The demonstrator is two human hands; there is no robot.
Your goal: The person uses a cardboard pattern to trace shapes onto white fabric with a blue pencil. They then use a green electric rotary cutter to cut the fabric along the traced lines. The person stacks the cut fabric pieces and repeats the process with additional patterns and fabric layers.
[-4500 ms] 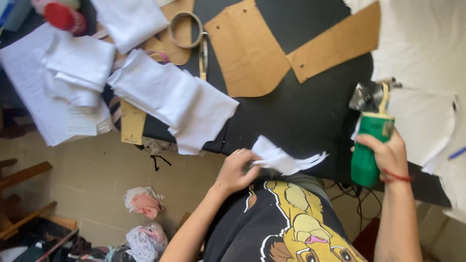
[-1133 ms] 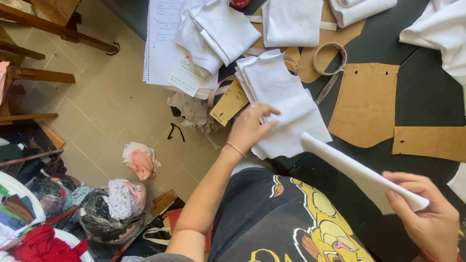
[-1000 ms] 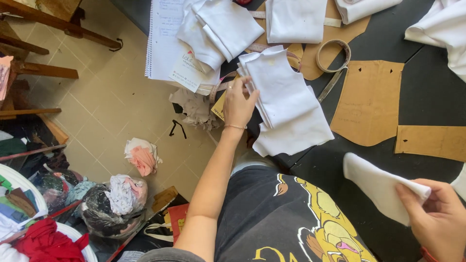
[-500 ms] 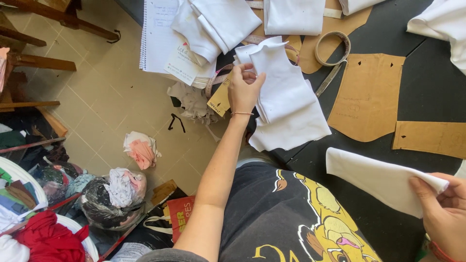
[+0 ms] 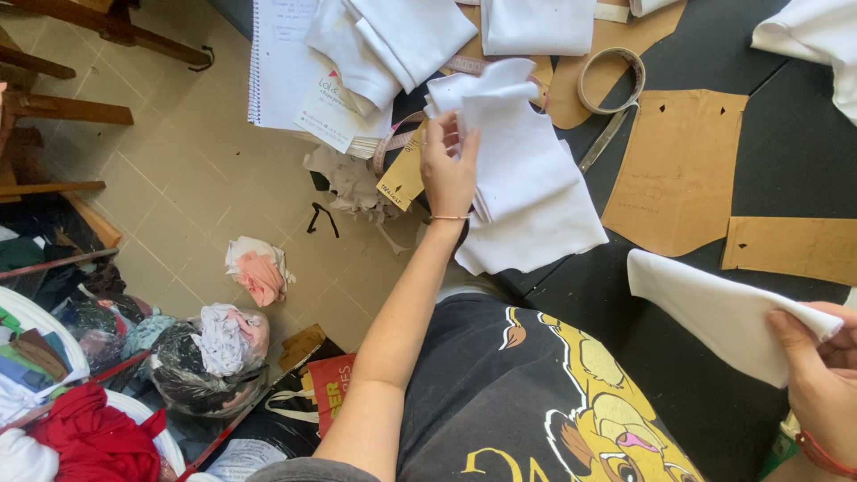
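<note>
My left hand [image 5: 449, 168] reaches out over the near left edge of the black table [image 5: 786, 170] and pinches the top piece of a stack of white cut fabric pieces [image 5: 527, 178]. My right hand [image 5: 817, 375] is at the lower right and grips one end of a folded white fabric piece [image 5: 714, 312], which sticks out to the left above the table. Brown cardboard patterns [image 5: 683, 170] lie flat between the two hands.
More white fabric stacks [image 5: 536, 22] and a spiral notebook [image 5: 286, 62] lie at the table's far side, with a tape roll [image 5: 611, 80]. On the tiled floor at left are fabric scraps [image 5: 259, 268], bags of cloth [image 5: 214, 357] and wooden furniture legs [image 5: 62, 107].
My right hand put down the green tool and now holds a white fabric piece. My left hand moved from the table edge up to the white stack and took hold of its top piece.
</note>
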